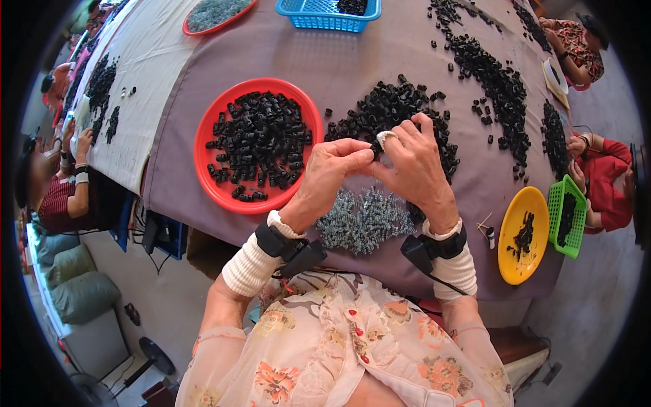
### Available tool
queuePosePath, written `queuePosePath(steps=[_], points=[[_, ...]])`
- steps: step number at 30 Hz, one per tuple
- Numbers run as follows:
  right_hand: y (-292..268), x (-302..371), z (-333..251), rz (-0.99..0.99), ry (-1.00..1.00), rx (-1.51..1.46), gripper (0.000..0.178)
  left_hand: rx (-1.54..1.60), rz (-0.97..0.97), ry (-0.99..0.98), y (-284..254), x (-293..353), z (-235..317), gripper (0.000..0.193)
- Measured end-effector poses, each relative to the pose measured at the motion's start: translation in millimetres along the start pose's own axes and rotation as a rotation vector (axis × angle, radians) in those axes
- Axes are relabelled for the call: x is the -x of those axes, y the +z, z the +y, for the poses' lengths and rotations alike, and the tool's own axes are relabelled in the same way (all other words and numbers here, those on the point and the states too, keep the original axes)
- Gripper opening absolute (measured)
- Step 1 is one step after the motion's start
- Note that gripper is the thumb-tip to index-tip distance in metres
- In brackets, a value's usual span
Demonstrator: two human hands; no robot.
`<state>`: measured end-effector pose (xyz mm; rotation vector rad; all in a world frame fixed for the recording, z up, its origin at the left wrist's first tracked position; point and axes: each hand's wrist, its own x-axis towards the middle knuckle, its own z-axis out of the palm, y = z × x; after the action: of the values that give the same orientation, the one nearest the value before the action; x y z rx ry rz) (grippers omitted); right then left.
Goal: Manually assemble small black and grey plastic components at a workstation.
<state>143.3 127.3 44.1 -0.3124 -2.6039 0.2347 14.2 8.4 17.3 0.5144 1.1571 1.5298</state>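
Note:
My left hand and my right hand meet over the table, fingertips pinched together on a small black plastic piece. Most of that piece is covered by the fingers. A white wrap circles a finger of my right hand. Just beyond the hands lies a heap of small black plastic pieces. Below them, nearer to me, is a pile of small metal coil springs. To the left, a round red plate holds many black cylindrical pieces.
On the right are a yellow plate and a green basket, both with black parts. A blue basket and a red plate of springs stand far off. Other people sit around the cloth-covered table.

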Motion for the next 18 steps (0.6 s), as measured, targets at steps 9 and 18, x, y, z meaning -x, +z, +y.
queuePosePath(steps=[9,18], points=[[7.3,2.0,6.2,0.006,-0.037,-0.080,0.028,-0.144,-0.088,-0.060,-6.0,-4.3,10.4,0.022],[13.1,7.1,14.9,0.075,-0.039,-0.179,0.029,-0.005,-0.060,-0.117,-12.7,0.6,4.0,0.035]])
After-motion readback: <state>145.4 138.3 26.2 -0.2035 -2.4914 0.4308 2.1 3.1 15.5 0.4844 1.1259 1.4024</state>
